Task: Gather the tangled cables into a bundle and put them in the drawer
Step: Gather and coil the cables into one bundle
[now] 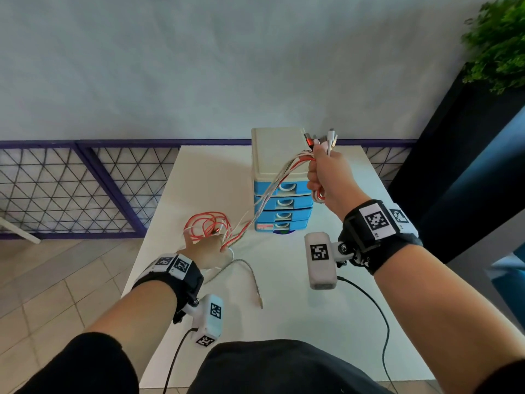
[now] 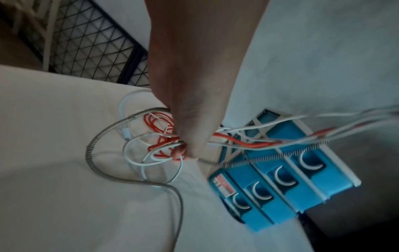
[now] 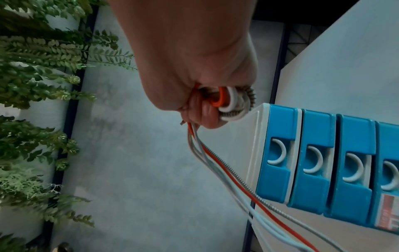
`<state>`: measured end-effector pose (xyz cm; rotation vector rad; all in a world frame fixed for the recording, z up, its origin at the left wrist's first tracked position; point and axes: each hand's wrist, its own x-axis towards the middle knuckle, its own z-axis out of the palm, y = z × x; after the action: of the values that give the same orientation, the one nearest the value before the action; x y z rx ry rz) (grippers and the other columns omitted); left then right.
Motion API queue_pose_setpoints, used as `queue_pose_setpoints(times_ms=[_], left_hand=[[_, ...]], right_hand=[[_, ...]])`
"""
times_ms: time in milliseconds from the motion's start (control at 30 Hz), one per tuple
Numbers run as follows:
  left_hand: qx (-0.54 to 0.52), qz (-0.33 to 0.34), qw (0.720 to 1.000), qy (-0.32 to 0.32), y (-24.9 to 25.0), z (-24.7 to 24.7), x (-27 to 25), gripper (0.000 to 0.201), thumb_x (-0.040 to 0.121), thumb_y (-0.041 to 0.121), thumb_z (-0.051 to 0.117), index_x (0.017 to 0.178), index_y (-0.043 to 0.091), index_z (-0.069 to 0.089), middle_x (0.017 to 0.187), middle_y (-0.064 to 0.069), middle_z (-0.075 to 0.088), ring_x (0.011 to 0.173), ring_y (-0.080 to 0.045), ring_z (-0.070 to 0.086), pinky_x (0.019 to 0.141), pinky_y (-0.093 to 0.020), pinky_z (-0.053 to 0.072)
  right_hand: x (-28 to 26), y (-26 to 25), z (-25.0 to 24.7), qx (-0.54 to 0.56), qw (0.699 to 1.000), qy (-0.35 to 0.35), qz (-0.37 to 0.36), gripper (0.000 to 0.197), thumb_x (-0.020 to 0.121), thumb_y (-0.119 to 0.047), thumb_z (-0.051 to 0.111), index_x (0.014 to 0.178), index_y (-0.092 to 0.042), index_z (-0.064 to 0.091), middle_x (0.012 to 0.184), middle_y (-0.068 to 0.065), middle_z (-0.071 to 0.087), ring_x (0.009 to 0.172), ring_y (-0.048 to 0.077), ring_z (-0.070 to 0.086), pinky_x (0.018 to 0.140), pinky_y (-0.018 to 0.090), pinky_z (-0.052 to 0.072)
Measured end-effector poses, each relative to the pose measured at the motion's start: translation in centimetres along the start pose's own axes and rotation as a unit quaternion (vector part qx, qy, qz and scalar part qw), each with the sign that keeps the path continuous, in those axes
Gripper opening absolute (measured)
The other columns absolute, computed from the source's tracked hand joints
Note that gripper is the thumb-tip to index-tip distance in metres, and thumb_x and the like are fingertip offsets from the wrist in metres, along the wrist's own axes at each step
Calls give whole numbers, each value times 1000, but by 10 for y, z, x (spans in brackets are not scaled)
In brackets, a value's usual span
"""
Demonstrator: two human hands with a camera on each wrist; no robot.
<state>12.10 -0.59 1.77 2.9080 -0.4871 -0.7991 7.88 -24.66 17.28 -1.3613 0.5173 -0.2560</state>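
Cables [image 1: 272, 191] stretch from my right hand [image 1: 326, 177], clenched on their plug ends high before the drawer unit [image 1: 279, 183], to my left hand [image 1: 206, 247] pinching the tangle on the table [image 1: 312, 322]; I should coil slowly, keeping light tension.

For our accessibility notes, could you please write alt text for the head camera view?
A person's right hand holds up a gathered bunch of red and white cables, which trail down to a tangle the left hand grips on a white table. Behind stands a small blue drawer unit, all drawers shut.
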Motion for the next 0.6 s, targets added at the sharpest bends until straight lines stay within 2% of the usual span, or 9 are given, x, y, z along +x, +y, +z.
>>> queue_pose_setpoints(times_ms=[67,133,200,267,333,367,433,500,600], left_hand=[[-59,29,998,-7,-2,-4,2,65,89,51,41,141,13,27,116,-1,59,123,-23,43,108,-46,10],[-154,75,985,-14,-1,-15,2,91,80,51,66,148,18,14,145,3,38,133,-17,35,105,-31,19],[-251,122,960,30,11,-35,-5,112,69,53,74,151,27,2,157,4,17,142,-16,23,115,-32,20],[-341,191,915,101,32,-60,-17,105,71,55,68,151,31,4,157,7,12,143,-11,19,115,-33,22],[-380,257,879,129,56,-84,-29,78,78,63,49,145,30,26,149,10,29,136,-5,28,109,-27,28],[-381,277,874,121,66,-95,-33,63,81,64,41,133,29,43,138,11,46,129,-6,40,104,-27,34],[-367,303,876,83,80,-107,-36,41,91,54,35,96,22,60,94,7,67,98,-12,63,87,-27,45],[-369,314,874,45,86,-109,-31,35,99,38,34,75,17,50,60,9,53,59,-12,59,64,-24,46],[-367,308,876,54,87,-110,-28,33,101,32,32,74,17,43,61,7,40,46,-4,39,50,-20,42]], right_hand=[[0,-2,-3,-10,1000,-14,8,33,102,-31,41,72,-17,41,57,-2,35,41,8,28,36,20,24],[0,-4,-5,-33,999,-41,10,31,102,-30,41,74,-16,42,57,-2,37,42,8,29,36,20,25],[-2,-3,-6,-67,994,-81,9,28,101,-28,41,76,-15,43,58,-2,37,43,8,29,36,19,26],[-4,2,-3,-102,987,-127,10,29,101,-27,41,75,-15,43,57,-3,36,43,8,29,35,18,28],[-8,5,2,-130,978,-163,13,30,102,-29,41,75,-16,42,55,-4,36,41,8,29,36,19,28],[-9,5,5,-141,974,-176,14,30,102,-30,41,76,-16,43,55,-4,36,41,7,29,37,19,29],[-11,4,7,-150,970,-192,12,29,102,-32,40,78,-15,44,55,-4,36,40,7,29,38,19,30],[-11,2,3,-142,967,-212,18,30,102,-34,39,79,-15,42,55,-4,34,41,7,29,38,19,31],[-15,1,-7,-113,955,-271,35,28,101,-36,42,83,-15,41,57,-5,32,45,6,28,41,17,32]])
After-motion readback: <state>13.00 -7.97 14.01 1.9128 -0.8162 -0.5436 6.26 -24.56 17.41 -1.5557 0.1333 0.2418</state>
